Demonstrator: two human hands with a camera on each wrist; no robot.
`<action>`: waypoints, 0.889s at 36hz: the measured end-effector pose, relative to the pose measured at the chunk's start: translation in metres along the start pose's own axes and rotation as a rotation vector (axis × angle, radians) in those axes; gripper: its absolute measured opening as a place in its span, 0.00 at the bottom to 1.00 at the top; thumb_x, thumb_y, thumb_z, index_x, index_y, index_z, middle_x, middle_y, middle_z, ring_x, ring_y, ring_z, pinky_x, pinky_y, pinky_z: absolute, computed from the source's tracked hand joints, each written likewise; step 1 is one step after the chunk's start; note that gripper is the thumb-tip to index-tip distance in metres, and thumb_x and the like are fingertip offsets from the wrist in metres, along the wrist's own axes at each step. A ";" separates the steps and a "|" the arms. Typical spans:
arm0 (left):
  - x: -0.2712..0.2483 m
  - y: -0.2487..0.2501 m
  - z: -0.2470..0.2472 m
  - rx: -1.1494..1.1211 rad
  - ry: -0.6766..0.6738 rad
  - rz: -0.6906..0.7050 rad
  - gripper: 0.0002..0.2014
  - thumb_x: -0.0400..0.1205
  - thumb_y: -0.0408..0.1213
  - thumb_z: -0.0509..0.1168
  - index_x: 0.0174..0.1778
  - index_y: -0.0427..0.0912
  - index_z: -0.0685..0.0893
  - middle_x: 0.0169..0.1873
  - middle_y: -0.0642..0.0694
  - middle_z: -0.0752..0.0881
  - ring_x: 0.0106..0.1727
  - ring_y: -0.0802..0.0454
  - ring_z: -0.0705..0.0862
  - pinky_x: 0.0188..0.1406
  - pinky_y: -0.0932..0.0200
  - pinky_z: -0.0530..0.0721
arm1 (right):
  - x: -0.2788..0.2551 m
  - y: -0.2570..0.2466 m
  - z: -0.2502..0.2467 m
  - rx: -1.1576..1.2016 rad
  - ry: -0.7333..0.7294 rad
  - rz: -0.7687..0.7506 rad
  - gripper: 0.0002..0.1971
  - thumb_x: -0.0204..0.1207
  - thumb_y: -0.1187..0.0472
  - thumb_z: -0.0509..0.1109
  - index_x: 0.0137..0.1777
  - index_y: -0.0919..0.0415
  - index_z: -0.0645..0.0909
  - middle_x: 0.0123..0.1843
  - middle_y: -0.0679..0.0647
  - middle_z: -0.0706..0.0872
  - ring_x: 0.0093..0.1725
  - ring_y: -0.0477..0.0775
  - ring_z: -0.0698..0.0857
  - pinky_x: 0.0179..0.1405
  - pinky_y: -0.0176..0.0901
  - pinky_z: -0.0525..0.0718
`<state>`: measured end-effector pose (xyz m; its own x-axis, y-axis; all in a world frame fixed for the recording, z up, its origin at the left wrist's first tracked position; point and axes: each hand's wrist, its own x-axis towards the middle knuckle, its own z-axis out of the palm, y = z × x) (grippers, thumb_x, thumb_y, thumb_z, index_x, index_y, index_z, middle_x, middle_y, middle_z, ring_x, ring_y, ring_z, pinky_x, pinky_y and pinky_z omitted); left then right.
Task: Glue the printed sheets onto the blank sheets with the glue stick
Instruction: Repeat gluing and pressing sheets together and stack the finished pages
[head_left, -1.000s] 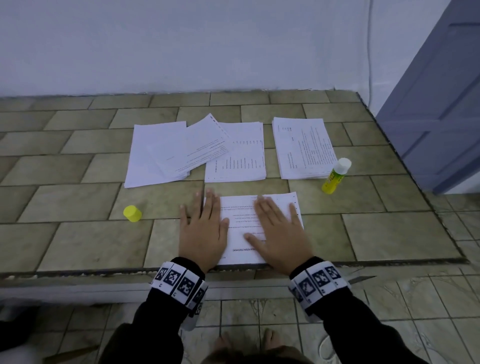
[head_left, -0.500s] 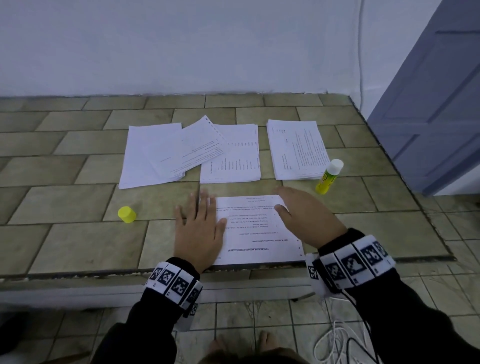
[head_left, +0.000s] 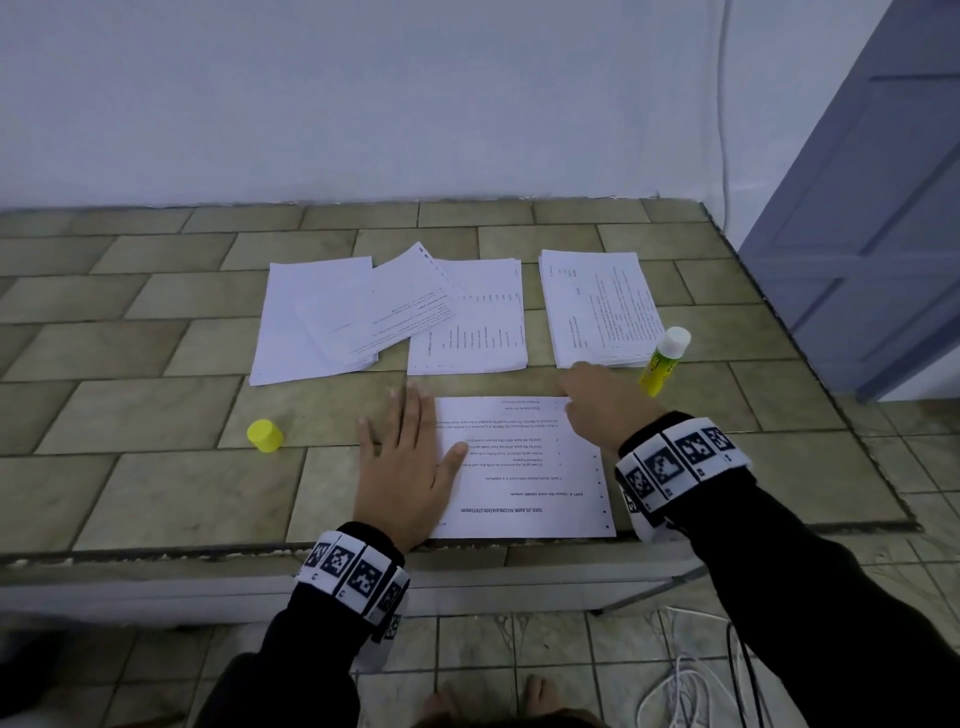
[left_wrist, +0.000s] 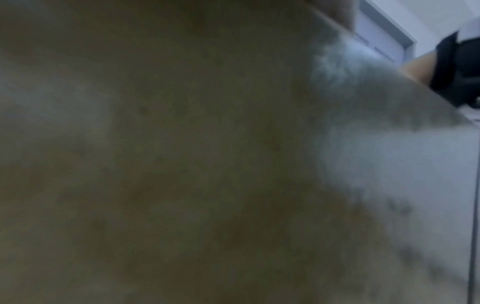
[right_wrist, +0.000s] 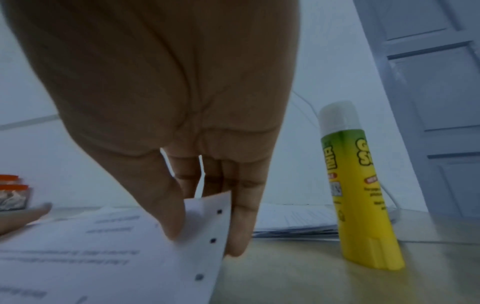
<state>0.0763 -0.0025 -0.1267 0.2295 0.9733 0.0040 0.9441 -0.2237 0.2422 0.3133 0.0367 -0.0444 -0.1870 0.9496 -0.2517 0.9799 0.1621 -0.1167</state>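
Left hand (head_left: 402, 470) lies flat on printed sheet (head_left: 524, 467); right hand (head_left: 602, 402) pinches its far corner.

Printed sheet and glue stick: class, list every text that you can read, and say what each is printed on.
"TOPIC 10: BANK RECONCILIATION STATEMENT": the heading, seen upside down, on the printed sheet.
"G" and "S": the only large letters that show on the glue stick; its sideways brand and small print are blurred.
The body lines on that sheet and on the far stacks: too small to read.
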 end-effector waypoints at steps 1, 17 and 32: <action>0.000 -0.001 0.001 -0.005 0.023 0.009 0.45 0.82 0.68 0.23 0.86 0.37 0.47 0.85 0.43 0.40 0.87 0.43 0.41 0.82 0.29 0.47 | 0.000 0.002 -0.003 0.031 0.001 0.009 0.07 0.83 0.67 0.57 0.55 0.64 0.75 0.56 0.59 0.80 0.51 0.58 0.82 0.43 0.45 0.78; 0.019 -0.021 -0.045 -0.395 0.328 -0.081 0.35 0.81 0.59 0.48 0.78 0.39 0.73 0.82 0.37 0.66 0.85 0.38 0.59 0.82 0.38 0.60 | 0.000 0.005 -0.040 0.480 0.317 0.067 0.07 0.80 0.68 0.62 0.53 0.65 0.80 0.50 0.59 0.86 0.46 0.56 0.83 0.46 0.46 0.83; 0.093 -0.052 -0.094 -0.040 0.046 -0.352 0.23 0.87 0.50 0.59 0.77 0.44 0.74 0.76 0.41 0.75 0.75 0.39 0.71 0.77 0.41 0.65 | 0.036 0.013 -0.029 0.767 0.525 0.296 0.07 0.82 0.68 0.60 0.50 0.63 0.81 0.54 0.55 0.85 0.29 0.45 0.89 0.24 0.26 0.78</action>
<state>0.0260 0.1048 -0.0478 -0.1203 0.9918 -0.0435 0.9532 0.1276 0.2740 0.3210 0.0804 -0.0271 0.2962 0.9528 0.0666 0.6356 -0.1446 -0.7584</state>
